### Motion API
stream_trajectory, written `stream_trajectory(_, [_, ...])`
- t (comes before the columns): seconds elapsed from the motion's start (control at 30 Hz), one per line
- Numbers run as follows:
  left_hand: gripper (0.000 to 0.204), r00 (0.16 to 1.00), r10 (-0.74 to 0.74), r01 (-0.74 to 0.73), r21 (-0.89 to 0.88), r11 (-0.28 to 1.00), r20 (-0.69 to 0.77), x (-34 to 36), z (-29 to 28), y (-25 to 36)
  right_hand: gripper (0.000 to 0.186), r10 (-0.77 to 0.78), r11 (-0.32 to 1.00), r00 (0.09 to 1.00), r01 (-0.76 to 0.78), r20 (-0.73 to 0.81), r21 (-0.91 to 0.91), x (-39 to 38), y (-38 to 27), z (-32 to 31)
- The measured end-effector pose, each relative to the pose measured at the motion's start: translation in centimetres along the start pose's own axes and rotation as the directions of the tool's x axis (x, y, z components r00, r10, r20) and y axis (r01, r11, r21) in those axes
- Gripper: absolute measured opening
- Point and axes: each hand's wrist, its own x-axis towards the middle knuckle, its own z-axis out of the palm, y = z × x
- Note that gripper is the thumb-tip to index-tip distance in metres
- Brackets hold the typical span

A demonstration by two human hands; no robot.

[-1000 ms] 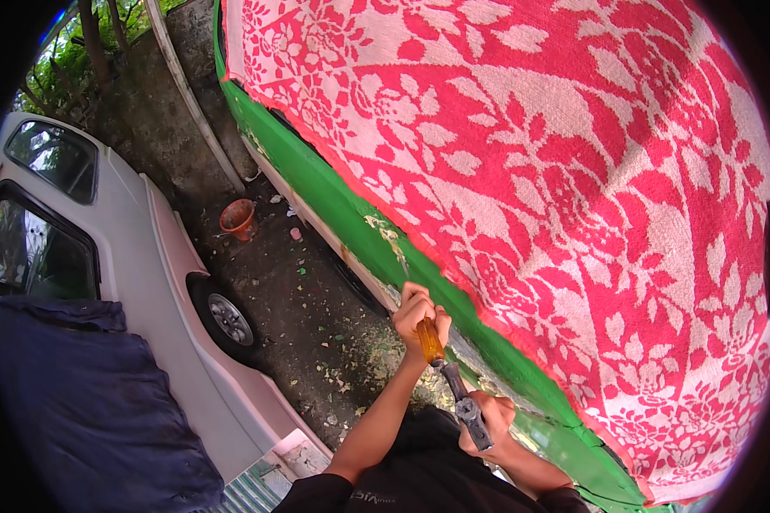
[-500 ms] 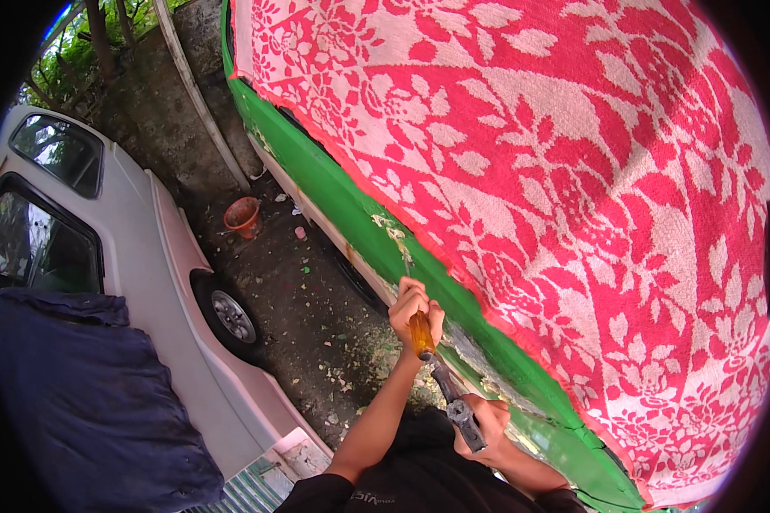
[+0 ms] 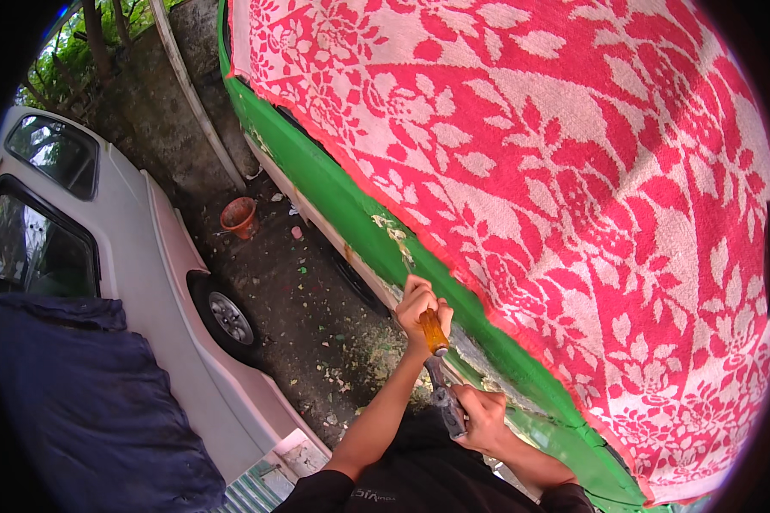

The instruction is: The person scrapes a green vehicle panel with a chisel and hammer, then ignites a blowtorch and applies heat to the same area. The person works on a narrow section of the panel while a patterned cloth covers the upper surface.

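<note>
**A hammer (image 3: pixel 447 405) close behind an amber-handled tool (image 3: pixel 434 330)**

At the far left stood a pale grey car (image 3: pixel 133 214), a dark blue cloth (image 3: pixel 85 385) draped over its near part. Right of it, farther off, an orange pot (image 3: pixel 239 218) sat on the ground; nearer, pale flakes (image 3: pixel 342 376) were scattered there.

Next came the green car body (image 3: pixel 338 188), with a chipped, cream-coloured patch (image 3: pixel 389 229). The left hand (image 3: pixel 416 308) was near that patch, its fingers wrapped around the amber-handled tool, whose thin shaft pointed at the green side. Whether its tip touched could not be told. The hammer's head lay just off the handle's butt, and the right hand (image 3: pixel 482 417) had its fingers closed on the hammer, the grip mostly hidden.

Little of the handle stuck out, so an off-centre blow could have caught the left knuckles; a loose tip could have skidded on the broken patch and scored sound paint. Farther right, a red-and-white towel (image 3: pixel 573 171) covered the upper bodywork, its edge close enough to snag.
</note>
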Motion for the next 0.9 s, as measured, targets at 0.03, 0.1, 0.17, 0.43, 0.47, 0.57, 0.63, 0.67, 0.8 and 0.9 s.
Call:
stream_trajectory(0.03, [0.030, 1.000, 0.001, -0.001, -0.009, 1.000, -0.012, 0.0, -0.1, -0.2, 0.025, -0.014, 0.998, 0.999, 0.016, -0.032, 0.052, -0.6, -0.2, -0.1])
stream_trajectory(0.1, [0.030, 0.999, 0.002, -0.003, -0.026, 1.000, -0.037, 0.0, -0.4, -0.3, 0.023, -0.130, 0.988, 0.986, 0.137, -0.102, 0.073, -1.0, -0.4, -0.5])
stream_trajectory(0.17, [0.030, 1.000, -0.005, 0.005, -0.013, 1.000, 0.000, 0.0, -0.4, -0.1, 0.022, -0.199, 0.968, 0.967, 0.219, -0.161, 0.119, -0.6, -0.3, -0.4])
stream_trajectory(0.43, [0.032, 1.000, -0.001, 0.001, -0.040, 0.999, -0.010, 0.0, -1.3, -1.4, 0.033, 0.056, 0.997, 0.993, -0.051, -0.107, 0.050, -2.1, 0.9, 1.1])
stream_trajectory(0.47, [0.031, 1.000, -0.007, 0.008, -0.039, 0.999, 0.022, -0.3, -1.4, -0.6, 0.034, 0.067, 0.996, 0.992, -0.059, -0.111, 0.072, -2.2, 0.6, 1.2])
stream_trajectory(0.57, [0.031, 0.999, -0.012, 0.014, -0.048, 0.999, 0.042, -0.4, -1.1, 0.5, 0.034, 0.126, 0.987, 0.987, -0.115, -0.096, 0.115, -1.5, -0.5, 1.3])
stream_trajectory(0.63, [0.030, 1.000, -0.024, 0.024, -0.058, 0.998, 0.002, -0.5, -1.1, 0.4, 0.033, 0.156, 0.983, 0.980, -0.141, -0.120, 0.121, -1.7, -0.9, 1.6])
stream_trajectory(0.67, [0.030, 0.999, -0.030, 0.029, -0.063, 0.998, -0.020, -0.6, -1.2, 0.2, 0.033, 0.169, 0.981, 0.977, -0.153, -0.131, 0.123, -1.7, -1.0, 1.7])
stream_trajectory(0.8, [0.029, 0.998, -0.051, 0.048, -0.097, 0.994, -0.033, -0.5, -1.3, 0.1, 0.032, 0.132, 0.989, 0.981, -0.120, -0.140, 0.090, -1.8, -1.2, 1.3])
stream_trajectory(0.9, [0.030, 0.993, -0.066, 0.052, -0.132, 0.990, -0.098, -0.4, -1.5, -0.1, 0.033, 0.110, 0.992, 0.983, -0.100, -0.146, 0.079, -1.1, -1.4, 1.0])
